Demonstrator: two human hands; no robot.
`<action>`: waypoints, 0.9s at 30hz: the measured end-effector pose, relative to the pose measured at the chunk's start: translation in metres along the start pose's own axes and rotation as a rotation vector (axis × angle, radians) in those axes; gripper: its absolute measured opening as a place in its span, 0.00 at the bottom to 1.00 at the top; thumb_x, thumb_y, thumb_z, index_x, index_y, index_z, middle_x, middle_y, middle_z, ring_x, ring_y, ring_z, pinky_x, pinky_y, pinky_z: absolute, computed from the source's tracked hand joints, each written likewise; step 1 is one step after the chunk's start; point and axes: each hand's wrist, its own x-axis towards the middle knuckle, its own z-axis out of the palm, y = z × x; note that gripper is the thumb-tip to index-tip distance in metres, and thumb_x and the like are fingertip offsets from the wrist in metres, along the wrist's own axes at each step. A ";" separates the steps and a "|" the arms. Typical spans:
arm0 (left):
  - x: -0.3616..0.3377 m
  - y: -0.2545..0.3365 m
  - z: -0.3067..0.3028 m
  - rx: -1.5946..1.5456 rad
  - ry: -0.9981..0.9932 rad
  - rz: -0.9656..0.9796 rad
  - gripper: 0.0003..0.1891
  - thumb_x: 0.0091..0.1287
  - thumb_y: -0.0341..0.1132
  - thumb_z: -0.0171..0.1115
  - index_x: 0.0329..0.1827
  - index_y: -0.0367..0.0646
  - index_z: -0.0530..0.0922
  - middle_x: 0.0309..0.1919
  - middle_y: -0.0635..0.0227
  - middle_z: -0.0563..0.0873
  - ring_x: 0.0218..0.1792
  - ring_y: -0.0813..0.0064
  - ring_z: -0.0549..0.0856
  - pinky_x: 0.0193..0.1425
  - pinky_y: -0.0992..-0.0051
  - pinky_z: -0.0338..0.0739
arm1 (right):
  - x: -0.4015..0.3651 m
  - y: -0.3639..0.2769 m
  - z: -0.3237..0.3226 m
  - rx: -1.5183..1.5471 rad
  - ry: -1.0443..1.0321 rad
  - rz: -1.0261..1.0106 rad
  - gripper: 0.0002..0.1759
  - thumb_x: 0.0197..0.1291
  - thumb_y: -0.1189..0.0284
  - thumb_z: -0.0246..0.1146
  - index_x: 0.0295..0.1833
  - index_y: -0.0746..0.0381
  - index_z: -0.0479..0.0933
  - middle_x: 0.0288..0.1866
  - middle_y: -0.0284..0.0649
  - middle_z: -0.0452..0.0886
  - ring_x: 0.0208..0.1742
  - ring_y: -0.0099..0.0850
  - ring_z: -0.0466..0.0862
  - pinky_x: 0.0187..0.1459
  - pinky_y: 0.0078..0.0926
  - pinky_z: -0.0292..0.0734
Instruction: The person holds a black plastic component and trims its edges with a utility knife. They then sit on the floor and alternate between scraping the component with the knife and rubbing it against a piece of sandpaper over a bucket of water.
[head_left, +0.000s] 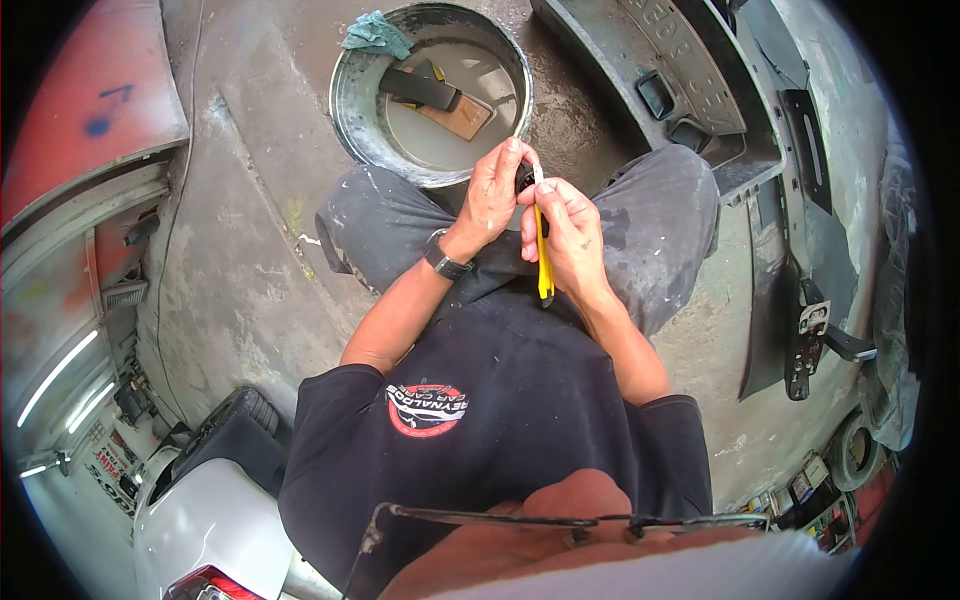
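Note:
In my right hand (566, 232) is a yellow utility knife (545, 262), its handle end pointing back towards my body and its blade end up by my fingers. My left hand (487, 195), with a black band on the wrist, pinches a small black part (524, 178) right beside the blade end. Both hands meet over my lap, close together. Just beyond them stands a round metal tub (345, 125) with murky water. A black block (420, 88) and a brown block (466, 117) lie in it, and a teal cloth (377, 35) hangs over its rim.
A large grey vehicle panel (625, 75) with raised lettering lies on the wet concrete floor at the upper right. Black trim pieces (806, 150) are farther right. A red painted panel (90, 110) is at the left, and a white car (215, 525) at the lower left.

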 end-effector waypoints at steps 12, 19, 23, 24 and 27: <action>0.004 -0.002 -0.006 -0.304 0.058 -0.174 0.24 0.83 0.55 0.43 0.39 0.45 0.77 0.27 0.78 0.71 0.25 0.86 0.68 0.28 0.82 0.65 | -0.009 -0.038 -0.014 -0.111 -0.134 -0.033 0.17 0.77 0.63 0.53 0.41 0.65 0.78 0.18 0.35 0.75 0.13 0.21 0.72 0.16 0.18 0.68; 0.012 0.013 -0.024 -0.502 0.032 -0.246 0.26 0.81 0.58 0.41 0.41 0.44 0.74 0.25 0.76 0.66 0.24 0.84 0.64 0.25 0.83 0.59 | 0.061 -0.164 -0.146 -0.411 0.529 -0.590 0.18 0.79 0.60 0.54 0.54 0.64 0.79 0.29 0.33 0.80 0.25 0.21 0.81 0.28 0.14 0.76; 0.012 0.015 -0.029 -0.492 0.046 -0.238 0.26 0.81 0.59 0.41 0.41 0.45 0.74 0.25 0.78 0.65 0.22 0.85 0.61 0.24 0.82 0.57 | 0.161 -0.128 -0.271 -0.628 0.495 -0.495 0.14 0.71 0.62 0.62 0.46 0.62 0.83 0.27 0.33 0.81 0.26 0.25 0.82 0.30 0.24 0.78; 0.012 0.013 -0.034 -0.500 0.029 -0.229 0.26 0.81 0.59 0.40 0.42 0.44 0.74 0.26 0.77 0.67 0.21 0.85 0.61 0.24 0.81 0.57 | 0.180 -0.105 -0.296 -0.772 0.502 -0.423 0.13 0.69 0.63 0.63 0.43 0.62 0.85 0.25 0.33 0.81 0.26 0.26 0.83 0.30 0.26 0.78; 0.005 0.018 -0.043 -0.458 0.108 -0.230 0.25 0.82 0.57 0.40 0.43 0.44 0.74 0.25 0.77 0.64 0.21 0.85 0.60 0.24 0.80 0.56 | 0.216 -0.032 -0.329 -0.967 0.514 -0.247 0.13 0.65 0.64 0.65 0.40 0.64 0.86 0.25 0.36 0.84 0.28 0.26 0.85 0.32 0.29 0.79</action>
